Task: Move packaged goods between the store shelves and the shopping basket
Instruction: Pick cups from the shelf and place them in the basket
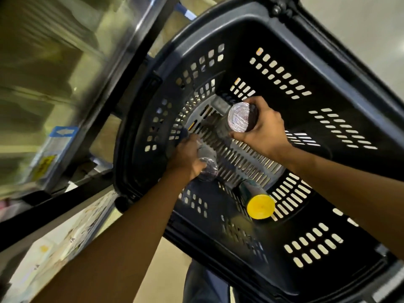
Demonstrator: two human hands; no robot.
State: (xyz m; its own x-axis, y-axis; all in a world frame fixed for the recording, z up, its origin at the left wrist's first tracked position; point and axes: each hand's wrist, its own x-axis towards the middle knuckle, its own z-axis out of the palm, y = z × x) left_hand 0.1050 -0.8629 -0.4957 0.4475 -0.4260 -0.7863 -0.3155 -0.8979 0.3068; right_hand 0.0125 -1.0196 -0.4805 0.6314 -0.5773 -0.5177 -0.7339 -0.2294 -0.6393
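Observation:
I look down into a black slotted shopping basket (328,68). My left hand (185,156) grips a dark jar with a clear lid (207,169) low in the basket, near its floor. My right hand (265,130) grips a second jar with a clear, silvery lid (239,117) a little higher and to the right. A third container with a yellow lid (260,206) stands on the basket floor in front of both hands, untouched.
Blurred store shelves (43,84) with a dark metal upright (122,68) run along the left. A blue-edged shelf label (62,132) hangs there. Pale floor (371,29) shows at the upper right, and my dark trouser leg (203,285) at the bottom.

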